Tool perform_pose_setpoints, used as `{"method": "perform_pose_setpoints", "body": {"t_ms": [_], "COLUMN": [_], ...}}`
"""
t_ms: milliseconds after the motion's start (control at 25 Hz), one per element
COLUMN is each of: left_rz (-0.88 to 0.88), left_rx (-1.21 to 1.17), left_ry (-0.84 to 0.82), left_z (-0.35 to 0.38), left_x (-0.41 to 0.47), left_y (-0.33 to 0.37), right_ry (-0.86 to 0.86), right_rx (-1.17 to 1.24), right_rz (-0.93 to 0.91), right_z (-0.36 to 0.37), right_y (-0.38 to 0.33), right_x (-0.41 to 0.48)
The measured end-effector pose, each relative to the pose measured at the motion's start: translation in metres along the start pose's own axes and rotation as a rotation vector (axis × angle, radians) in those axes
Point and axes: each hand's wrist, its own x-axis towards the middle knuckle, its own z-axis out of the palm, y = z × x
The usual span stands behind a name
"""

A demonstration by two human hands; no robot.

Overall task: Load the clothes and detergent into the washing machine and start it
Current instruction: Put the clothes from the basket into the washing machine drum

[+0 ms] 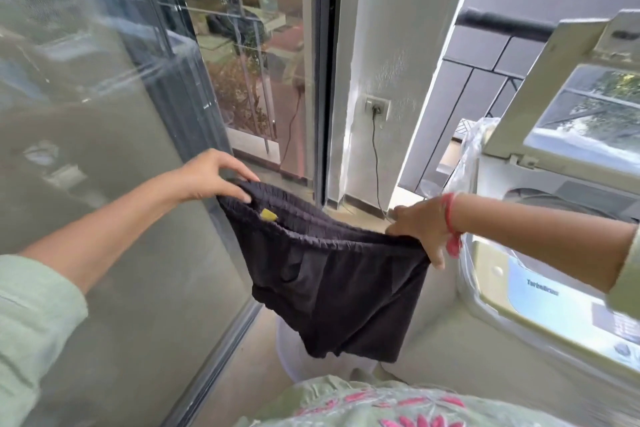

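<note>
A dark pair of shorts (pixel 339 291) with an elastic waistband and a small yellow tag hangs stretched in the air in front of me. My left hand (pixel 211 177) pinches the left end of the waistband. My right hand (pixel 420 224), with a red thread at the wrist, grips the right end. The top-loading washing machine (pixel 533 291) stands at the right, just beyond my right arm. Its lid (pixel 571 107) is raised and part of the drum opening (pixel 540 196) shows behind my forearm.
A large glass sliding door (pixel 114 156) fills the left side. A wall socket (pixel 376 108) with a black cable running down sits on the white pillar ahead. A white tub (pixel 289 354) stands on the floor under the shorts. Clear plastic wrap (pixel 471 152) clings to the machine's back corner.
</note>
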Motion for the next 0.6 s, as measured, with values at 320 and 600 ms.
{"method": "perform_pose_setpoints", "body": {"t_ms": [320,600], "left_rz": [-0.004,0.349], "left_rx": [-0.458,0.664], "left_ry": [-0.674,-0.362], "left_z": [0.015,0.006], "left_x": [-0.012,0.025], "left_y": [0.033,0.097], "right_ry": [0.458,0.787], "right_rx": [0.525,1.186], "right_rz": [0.234,0.158], "right_z": [-0.052,-0.053], "right_y": [0.039,0.044], "right_x": [-0.063,-0.114]}}
